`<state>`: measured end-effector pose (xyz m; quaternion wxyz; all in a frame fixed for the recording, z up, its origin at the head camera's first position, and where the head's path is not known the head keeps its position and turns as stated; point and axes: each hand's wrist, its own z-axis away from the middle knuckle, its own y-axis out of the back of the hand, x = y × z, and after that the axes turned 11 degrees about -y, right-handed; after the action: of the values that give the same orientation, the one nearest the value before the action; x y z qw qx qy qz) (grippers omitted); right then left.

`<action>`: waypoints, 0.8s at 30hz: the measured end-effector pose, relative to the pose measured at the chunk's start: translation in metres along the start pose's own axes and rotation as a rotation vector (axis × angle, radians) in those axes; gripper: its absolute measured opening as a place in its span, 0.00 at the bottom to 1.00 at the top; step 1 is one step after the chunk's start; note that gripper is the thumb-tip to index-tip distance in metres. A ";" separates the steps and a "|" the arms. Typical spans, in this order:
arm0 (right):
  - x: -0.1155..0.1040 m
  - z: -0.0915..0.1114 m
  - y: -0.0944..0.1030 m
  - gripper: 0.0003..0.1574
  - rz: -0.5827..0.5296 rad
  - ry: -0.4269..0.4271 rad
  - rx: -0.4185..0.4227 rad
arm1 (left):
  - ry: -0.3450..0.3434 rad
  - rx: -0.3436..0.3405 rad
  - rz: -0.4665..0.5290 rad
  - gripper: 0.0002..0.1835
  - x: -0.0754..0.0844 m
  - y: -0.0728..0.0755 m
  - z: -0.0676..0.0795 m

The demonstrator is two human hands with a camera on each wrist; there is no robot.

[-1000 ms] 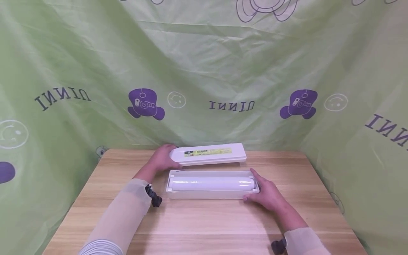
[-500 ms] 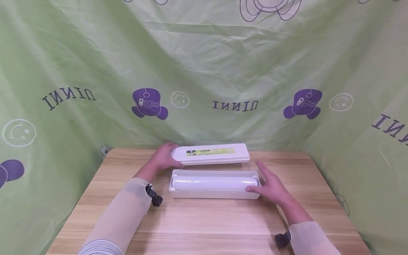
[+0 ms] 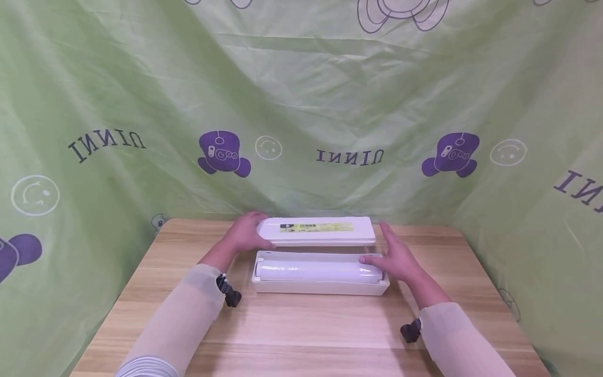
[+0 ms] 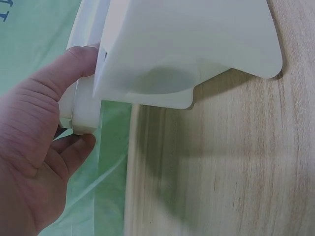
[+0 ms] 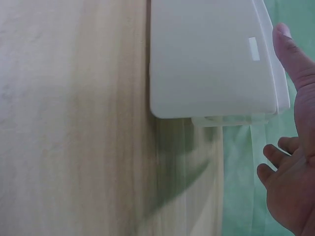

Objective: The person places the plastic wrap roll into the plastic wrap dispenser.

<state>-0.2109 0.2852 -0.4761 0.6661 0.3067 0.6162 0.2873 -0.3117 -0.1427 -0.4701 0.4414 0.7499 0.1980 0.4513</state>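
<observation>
A long white box [image 3: 320, 288] lies on the table with its top uncovered, and a shiny roll of clear film [image 3: 306, 272] sits inside. Behind it is the white lid [image 3: 330, 239], which bears a yellow label and runs nearly parallel to the box. My left hand [image 3: 246, 233] grips the lid's left end; in the left wrist view the thumb is on one side and fingertips [image 4: 81, 150] come from the other. My right hand [image 3: 399, 256] holds nothing, its thumb over the box's right end and its fingers extended near the lid's right end.
The wooden table [image 3: 320, 335] ends just behind the lid. A green curtain [image 3: 301, 104] with purple printed figures hangs at the back and both sides.
My right hand has let go of the box's right end and moved back toward the lid's right end. The lid has straightened and shifted slightly right, with my left hand still gripping it.
</observation>
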 end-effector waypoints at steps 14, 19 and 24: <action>-0.006 -0.018 0.003 0.86 -0.004 -0.030 -0.020 | -0.043 -0.005 0.011 0.56 0.016 0.002 -0.001; -0.005 -0.020 0.004 0.86 -0.008 -0.054 -0.016 | -0.053 -0.001 0.014 0.58 0.022 0.003 -0.001; -0.004 -0.021 0.004 0.84 -0.020 -0.075 -0.002 | -0.055 -0.007 -0.003 0.58 0.024 0.004 -0.001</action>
<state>-0.2323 0.2858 -0.4715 0.6918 0.3103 0.5938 0.2695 -0.3007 -0.1281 -0.4546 0.4502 0.7601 0.1852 0.4304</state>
